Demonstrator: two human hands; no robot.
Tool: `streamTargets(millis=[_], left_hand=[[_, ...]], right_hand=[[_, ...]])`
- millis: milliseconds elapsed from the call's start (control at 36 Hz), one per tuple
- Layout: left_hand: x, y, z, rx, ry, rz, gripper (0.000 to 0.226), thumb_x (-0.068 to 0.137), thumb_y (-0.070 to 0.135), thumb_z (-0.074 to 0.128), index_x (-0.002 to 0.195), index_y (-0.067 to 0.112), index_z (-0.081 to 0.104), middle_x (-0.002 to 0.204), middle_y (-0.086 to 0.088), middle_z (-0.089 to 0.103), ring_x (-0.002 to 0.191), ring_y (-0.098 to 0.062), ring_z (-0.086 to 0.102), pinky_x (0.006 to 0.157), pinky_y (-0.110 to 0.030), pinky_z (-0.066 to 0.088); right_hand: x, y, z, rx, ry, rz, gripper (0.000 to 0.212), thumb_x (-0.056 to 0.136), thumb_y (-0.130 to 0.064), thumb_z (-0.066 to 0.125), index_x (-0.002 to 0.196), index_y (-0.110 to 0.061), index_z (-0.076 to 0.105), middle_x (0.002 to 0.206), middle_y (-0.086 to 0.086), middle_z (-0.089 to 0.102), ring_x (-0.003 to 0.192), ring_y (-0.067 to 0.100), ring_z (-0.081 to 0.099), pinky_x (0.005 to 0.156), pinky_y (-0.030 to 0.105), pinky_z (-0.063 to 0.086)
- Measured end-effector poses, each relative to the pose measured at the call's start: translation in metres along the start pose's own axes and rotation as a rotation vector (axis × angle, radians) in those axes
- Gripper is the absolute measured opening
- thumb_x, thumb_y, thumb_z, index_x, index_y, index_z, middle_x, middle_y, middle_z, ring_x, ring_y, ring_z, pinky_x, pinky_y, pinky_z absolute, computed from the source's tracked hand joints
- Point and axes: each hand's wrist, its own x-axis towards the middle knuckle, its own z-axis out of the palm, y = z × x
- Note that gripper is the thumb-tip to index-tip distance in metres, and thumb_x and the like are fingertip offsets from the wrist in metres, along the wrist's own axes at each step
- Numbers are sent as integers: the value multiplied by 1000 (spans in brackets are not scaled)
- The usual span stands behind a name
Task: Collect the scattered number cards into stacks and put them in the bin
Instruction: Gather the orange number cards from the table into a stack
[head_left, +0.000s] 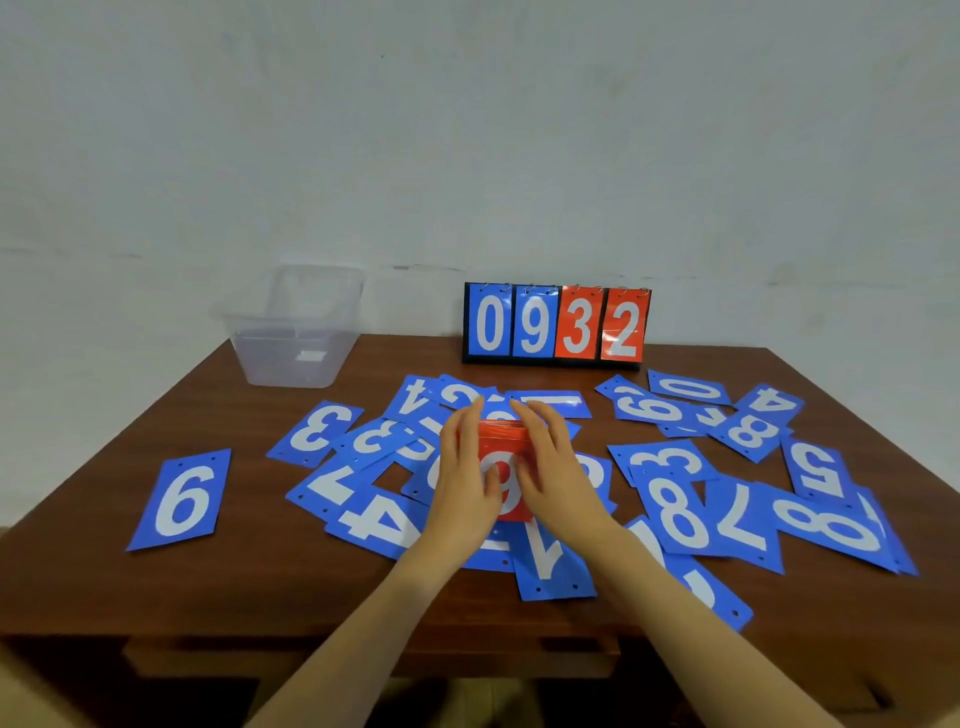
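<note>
A stack of red number cards (505, 467), a white 9 on top, stands on edge among the blue cards at the table's middle. My left hand (462, 473) holds its left side and my right hand (553, 467) holds its right side, fingers along the edges. Several blue number cards (189, 501) lie scattered over the brown table (260, 582), some overlapping. The clear plastic bin (293, 332) stands at the far left corner with no cards inside.
A black flip scoreboard (556, 325) showing 0 9 3 2 stands at the table's back edge against the wall. A lone blue 6 card lies at the left. More blue cards (748, 499) cover the right half.
</note>
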Motion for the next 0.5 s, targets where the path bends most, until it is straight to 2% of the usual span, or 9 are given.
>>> streamTargets(millis=[56,139,194,250,306,361,500], left_hand=[[2,-2,1,82,-39,-3,73,94,16,55,146,38,10,151,4,10,136,-19,28,93,-32,51],[4,0,0,195,-82,-48,81,91,19,59,148,36,4,151,3,8,137,-21,28,96,-38,51],[4,2,-1,229,-95,-48,84,91,21,58,148,36,-1,152,2,6,138,-22,27,97,-40,50],[4,4,-2,258,-94,-17,81,93,23,55,148,37,-4,153,2,6,138,-21,28,97,-38,50],[4,4,-2,295,-94,14,79,95,23,53,147,39,-4,154,3,5,138,-20,28,96,-35,50],[5,3,-1,320,-104,9,78,94,24,53,148,36,-3,154,3,5,139,-20,27,98,-35,49],[7,2,-3,307,-88,-66,78,94,29,53,149,28,-1,154,0,13,137,-20,31,101,-38,47]], right_hand=[[1,-2,0,-113,-29,30,62,97,-19,46,149,-26,11,156,0,3,136,21,31,85,17,49],[3,-6,0,-265,-101,109,80,93,-27,54,149,-27,-2,156,2,-7,136,25,31,94,30,50],[5,-8,0,-315,-120,133,84,91,-29,58,149,-26,-3,156,4,-8,136,26,32,97,33,48],[8,-9,-2,-309,-120,140,79,92,-28,56,149,-23,2,156,6,-3,134,26,34,99,34,47],[9,-9,-5,-264,-90,133,70,94,-27,52,149,-22,10,154,6,6,129,25,40,97,35,48],[10,-8,-7,-245,-80,124,69,94,-27,52,149,-24,10,152,6,9,125,25,44,94,36,50],[5,-3,-6,-298,-138,134,81,92,-31,55,149,-23,-1,155,8,-3,134,26,33,99,38,47]])
